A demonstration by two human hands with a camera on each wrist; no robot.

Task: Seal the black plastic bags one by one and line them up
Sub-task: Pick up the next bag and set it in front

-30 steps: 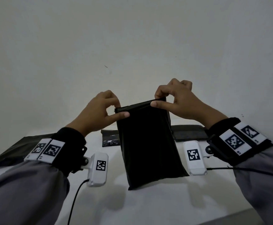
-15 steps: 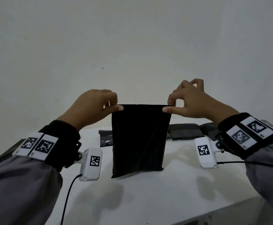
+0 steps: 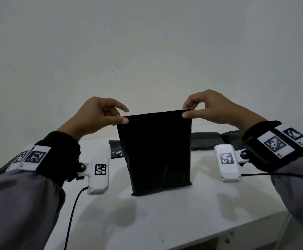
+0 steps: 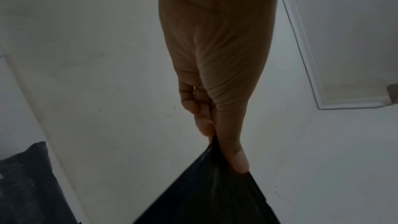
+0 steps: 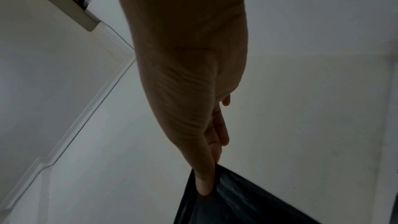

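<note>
Bare room: white table (image 3: 165, 222), plain wall (image 3: 147, 42)

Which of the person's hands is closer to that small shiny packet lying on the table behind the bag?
Left. The left hand holds the black bag above the packet; the right hand pinches the far corner.

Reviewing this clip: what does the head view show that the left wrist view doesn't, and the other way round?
Only the head view shows the right hand pinching the held bag's other top corner, its bottom at the white table, and more black bags lying behind. Only the left wrist view shows the thumb close up on the plastic and a door frame. Both show the left hand pinching the bag.
</note>
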